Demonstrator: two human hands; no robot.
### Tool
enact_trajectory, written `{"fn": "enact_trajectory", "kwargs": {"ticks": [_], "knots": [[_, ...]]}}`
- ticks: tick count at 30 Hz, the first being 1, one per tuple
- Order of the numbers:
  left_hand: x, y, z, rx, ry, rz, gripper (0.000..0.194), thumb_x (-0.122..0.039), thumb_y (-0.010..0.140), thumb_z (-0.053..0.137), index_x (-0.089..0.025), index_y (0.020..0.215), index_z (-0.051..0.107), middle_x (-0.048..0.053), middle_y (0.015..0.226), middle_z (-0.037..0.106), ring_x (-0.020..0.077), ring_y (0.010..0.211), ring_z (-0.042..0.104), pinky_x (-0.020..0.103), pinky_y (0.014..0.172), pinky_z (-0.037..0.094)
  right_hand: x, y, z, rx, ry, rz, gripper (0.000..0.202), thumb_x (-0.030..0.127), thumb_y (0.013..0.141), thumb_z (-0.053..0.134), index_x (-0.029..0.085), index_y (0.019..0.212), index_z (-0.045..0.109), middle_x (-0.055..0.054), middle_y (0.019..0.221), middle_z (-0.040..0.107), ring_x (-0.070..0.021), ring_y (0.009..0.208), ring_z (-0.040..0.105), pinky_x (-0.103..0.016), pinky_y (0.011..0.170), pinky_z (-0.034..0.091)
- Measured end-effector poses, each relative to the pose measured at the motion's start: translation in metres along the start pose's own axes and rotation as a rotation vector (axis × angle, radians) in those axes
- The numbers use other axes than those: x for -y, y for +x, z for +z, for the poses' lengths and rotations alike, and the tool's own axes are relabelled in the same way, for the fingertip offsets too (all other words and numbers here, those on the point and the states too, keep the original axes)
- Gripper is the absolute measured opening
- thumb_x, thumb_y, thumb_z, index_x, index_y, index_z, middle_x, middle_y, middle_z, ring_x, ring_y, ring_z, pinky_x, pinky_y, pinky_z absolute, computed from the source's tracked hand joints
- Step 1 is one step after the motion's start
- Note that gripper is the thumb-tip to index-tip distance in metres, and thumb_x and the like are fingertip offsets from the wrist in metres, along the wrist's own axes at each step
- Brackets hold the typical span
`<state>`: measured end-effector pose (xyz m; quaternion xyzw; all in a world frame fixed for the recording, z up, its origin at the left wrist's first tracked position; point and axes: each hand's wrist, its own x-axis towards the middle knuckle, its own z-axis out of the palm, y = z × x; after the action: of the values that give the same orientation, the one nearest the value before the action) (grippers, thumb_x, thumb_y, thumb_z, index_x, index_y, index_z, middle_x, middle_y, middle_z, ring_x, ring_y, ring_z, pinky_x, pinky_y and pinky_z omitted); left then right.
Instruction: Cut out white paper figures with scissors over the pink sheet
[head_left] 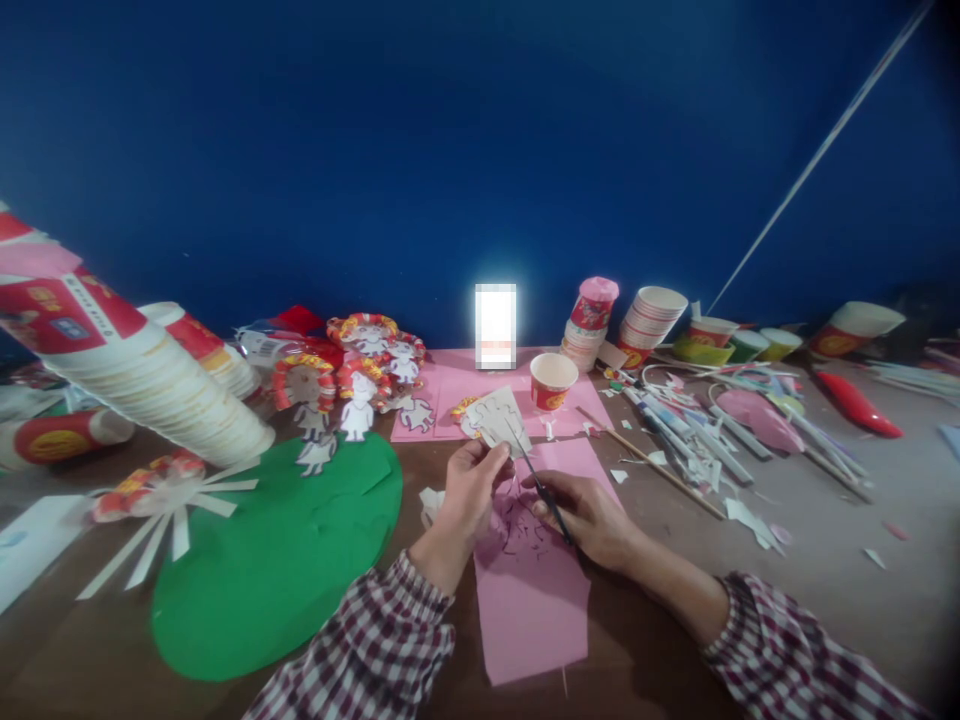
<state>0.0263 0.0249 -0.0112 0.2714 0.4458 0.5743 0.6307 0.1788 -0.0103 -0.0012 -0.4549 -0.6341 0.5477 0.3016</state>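
Observation:
Pinched in my left hand is a small white piece of paper with a figure drawn on it in dark lines. My right hand is closed round a pair of dark-handled scissors, whose blades point up and left at the drawn paper. Both hands are close together above a pink paper sheet, which carries dark scraps or marks. A white and red paper cup stands just beyond the hands. Part of the scissor handles is hidden by my right fingers.
Left lie a green paper oval, a long stack of paper cups and several cut-out figures. To the right are markers, a wooden stick, a red pen-like object and paper scraps. More cup stacks stand behind.

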Motion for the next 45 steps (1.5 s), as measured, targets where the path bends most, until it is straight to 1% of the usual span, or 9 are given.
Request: {"fn": "enact_trajectory", "kwargs": {"ticks": [6, 14, 20, 23, 26, 30, 34, 38, 45], "knots": [[-0.001, -0.001, 0.0, 0.006, -0.004, 0.001, 0.02, -0.026, 0.061, 0.072, -0.012, 0.067, 0.059, -0.002, 0.056, 0.054, 0.0062, 0.051, 0.049, 0.019, 0.053, 0.041, -0.001, 0.0, 0.001, 0.013, 0.034, -0.004, 0.024, 0.035, 0.081, 0.057, 0.015, 0.093, 0.057, 0.004, 0.063, 0.044, -0.0077, 0.052, 0.037, -0.019, 0.047, 0.032], [-0.004, -0.004, 0.003, 0.001, -0.037, -0.023, 0.019, -0.023, 0.059, 0.072, -0.012, 0.066, 0.059, -0.003, 0.055, 0.053, 0.0053, 0.048, 0.048, 0.018, 0.05, 0.04, -0.002, 0.0, 0.001, 0.002, 0.023, -0.008, 0.028, 0.033, 0.081, 0.057, 0.013, 0.101, 0.058, 0.003, 0.063, 0.045, -0.008, 0.053, 0.036, -0.019, 0.047, 0.031], [-0.002, -0.001, 0.001, 0.008, -0.018, -0.032, 0.026, -0.027, 0.058, 0.074, -0.012, 0.076, 0.063, -0.001, 0.062, 0.057, 0.0058, 0.05, 0.049, 0.019, 0.051, 0.042, -0.001, -0.001, 0.0, 0.002, -0.015, -0.009, 0.026, 0.035, 0.081, 0.057, 0.013, 0.095, 0.059, 0.003, 0.061, 0.045, -0.0077, 0.052, 0.036, -0.019, 0.046, 0.031], [0.002, 0.002, -0.003, 0.023, 0.043, -0.014, 0.029, -0.03, 0.059, 0.074, -0.012, 0.078, 0.063, 0.001, 0.062, 0.059, 0.007, 0.051, 0.05, 0.02, 0.051, 0.042, 0.002, -0.001, 0.0, -0.014, -0.061, -0.014, 0.029, 0.036, 0.08, 0.057, 0.013, 0.097, 0.059, 0.002, 0.064, 0.05, -0.0087, 0.053, 0.039, -0.019, 0.047, 0.034], [0.006, 0.003, -0.006, 0.061, 0.084, 0.015, 0.028, -0.034, 0.062, 0.072, -0.011, 0.076, 0.063, 0.001, 0.062, 0.059, 0.0076, 0.051, 0.051, 0.021, 0.052, 0.042, 0.005, -0.001, 0.0, -0.028, -0.117, -0.042, 0.033, 0.039, 0.08, 0.056, 0.013, 0.1, 0.059, -0.002, 0.07, 0.056, -0.0105, 0.056, 0.044, -0.021, 0.049, 0.037], [0.006, 0.002, -0.007, 0.099, 0.083, 0.049, 0.026, -0.035, 0.063, 0.071, -0.012, 0.072, 0.063, 0.001, 0.062, 0.058, 0.007, 0.051, 0.05, 0.021, 0.053, 0.042, 0.004, -0.001, -0.001, -0.016, -0.107, -0.076, 0.036, 0.039, 0.082, 0.053, 0.011, 0.104, 0.058, -0.003, 0.073, 0.058, -0.0119, 0.06, 0.047, -0.022, 0.053, 0.04], [0.005, 0.0, -0.005, 0.08, 0.104, 0.043, 0.026, -0.035, 0.062, 0.071, -0.012, 0.071, 0.063, 0.001, 0.061, 0.058, 0.0079, 0.051, 0.05, 0.021, 0.052, 0.041, 0.004, 0.0, -0.001, -0.013, -0.093, -0.079, 0.037, 0.04, 0.082, 0.054, 0.011, 0.105, 0.057, -0.002, 0.073, 0.057, -0.0116, 0.06, 0.046, -0.022, 0.055, 0.04], [0.003, -0.001, -0.003, 0.055, 0.093, 0.028, 0.024, -0.033, 0.062, 0.071, -0.012, 0.07, 0.062, 0.0, 0.06, 0.057, 0.0071, 0.049, 0.049, 0.021, 0.051, 0.04, 0.006, 0.0, -0.001, -0.019, -0.113, -0.054, 0.037, 0.042, 0.081, 0.055, 0.011, 0.102, 0.059, -0.001, 0.069, 0.055, -0.0105, 0.056, 0.043, -0.022, 0.052, 0.038], [0.002, -0.001, -0.003, 0.054, 0.071, 0.006, 0.024, -0.032, 0.063, 0.071, -0.012, 0.072, 0.061, -0.001, 0.06, 0.055, 0.0067, 0.051, 0.048, 0.02, 0.052, 0.041, 0.002, -0.001, 0.0, -0.002, -0.037, 0.0, 0.031, 0.041, 0.081, 0.056, 0.014, 0.096, 0.058, 0.003, 0.06, 0.044, -0.0086, 0.051, 0.036, -0.02, 0.046, 0.032]]}}
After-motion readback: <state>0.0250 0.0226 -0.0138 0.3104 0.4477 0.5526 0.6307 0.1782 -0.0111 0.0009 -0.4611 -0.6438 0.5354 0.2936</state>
